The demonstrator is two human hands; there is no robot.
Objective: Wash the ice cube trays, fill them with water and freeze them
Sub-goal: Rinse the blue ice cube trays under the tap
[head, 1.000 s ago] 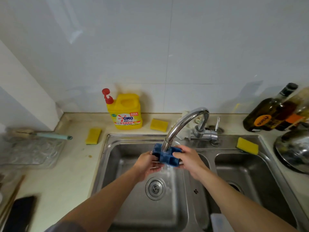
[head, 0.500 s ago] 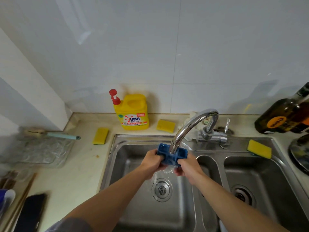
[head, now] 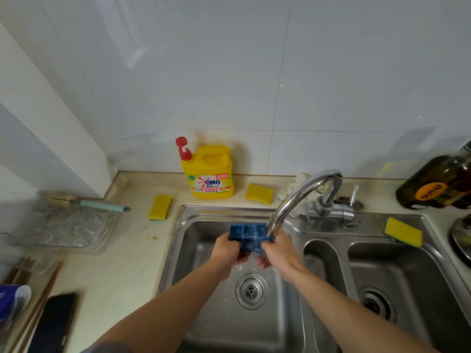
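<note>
While held under the tap (head: 293,200) spout, over left sink (head: 193,250) basin: blue ice tray (head: 248,236), compartments up. Left hand (head: 226,250) fingers clamped on left end, right hand (head: 276,252) fingers clamped on right end. Water dripping toward drain (head: 251,291).

White tiled wall (head: 229,72) behind, glossy with soft reflections; beige countertop (head: 122,250); steel double sink (head: 369,225) inset.

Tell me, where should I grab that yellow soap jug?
By the built-in handle at the top right of the jug, coming from above. The jug stands upright against the wall, and the red pump sticks up on the left, so avoid that side.
</note>
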